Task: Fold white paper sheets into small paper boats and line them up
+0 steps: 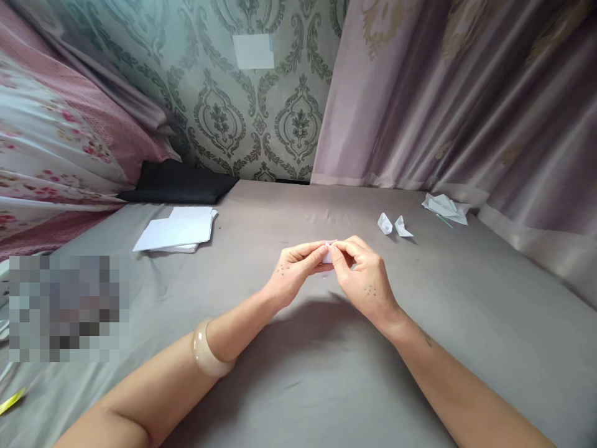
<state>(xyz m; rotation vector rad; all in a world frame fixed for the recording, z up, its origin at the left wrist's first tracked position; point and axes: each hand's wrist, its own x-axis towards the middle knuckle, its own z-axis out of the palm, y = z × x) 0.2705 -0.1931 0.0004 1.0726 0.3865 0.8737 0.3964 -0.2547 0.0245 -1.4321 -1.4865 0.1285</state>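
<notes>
Both hands meet above the grey sheet at the middle of the view, pinching one small folded piece of white paper (328,254) between them. My left hand (295,269) grips its left side with the thumb on top. On the opposite side, my right hand (366,274) holds it between thumb and fingers. Most of the paper is hidden behind the fingers, so its folded shape cannot be made out. Beyond my right hand, a folded paper boat (385,224) and another folded paper boat (402,227) rest on the sheet.
A stack of white paper (180,230) lies at the left, before a black cloth (181,182). Some folded paper (445,207) sits at the far right with a thin green stick (444,221). Curtains (396,93) hang on both sides. A yellow object (12,401) is at lower left.
</notes>
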